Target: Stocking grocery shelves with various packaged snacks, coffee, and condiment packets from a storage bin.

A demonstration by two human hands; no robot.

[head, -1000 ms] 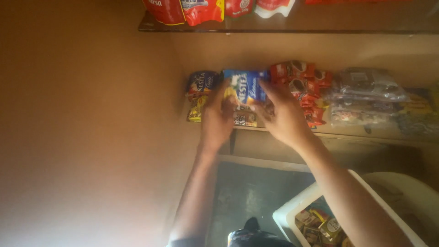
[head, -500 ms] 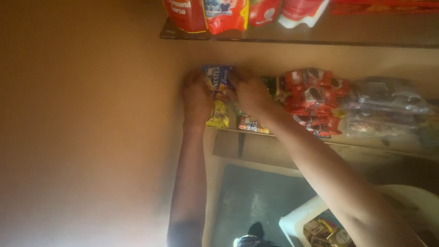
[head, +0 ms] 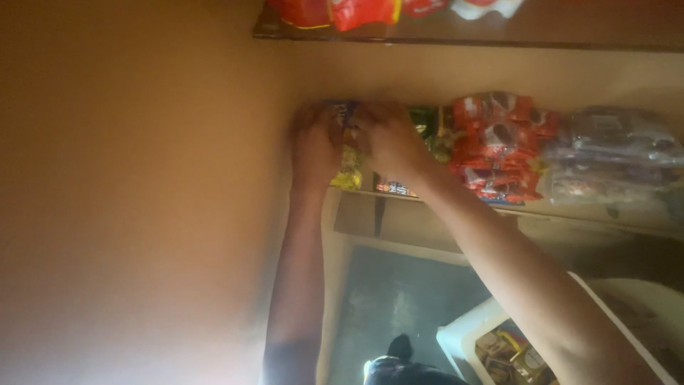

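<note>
Both my hands reach up to the left end of a wooden shelf [head: 442, 202]. My left hand [head: 313, 146] presses against the left side of a stack of small snack packets [head: 347, 142], blue on top and yellow below. My right hand [head: 392, 142] holds the right side of the same stack, fingers curled over it. The packets sit tight in the corner by the tan wall. The picture is blurred, so the exact grip is unclear.
To the right on the shelf lie green packets [head: 427, 128], red packets [head: 499, 146] and clear bags [head: 616, 157]. An upper shelf [head: 463, 32] carries red bags [head: 335, 13]. Below right stands a white crate [head: 463, 335] with small boxes. The tan wall [head: 142, 192] fills the left.
Both hands have slid left along the shelf with the blue packets, from mid-shelf into the corner by the wall. The view has shifted with them.
</note>
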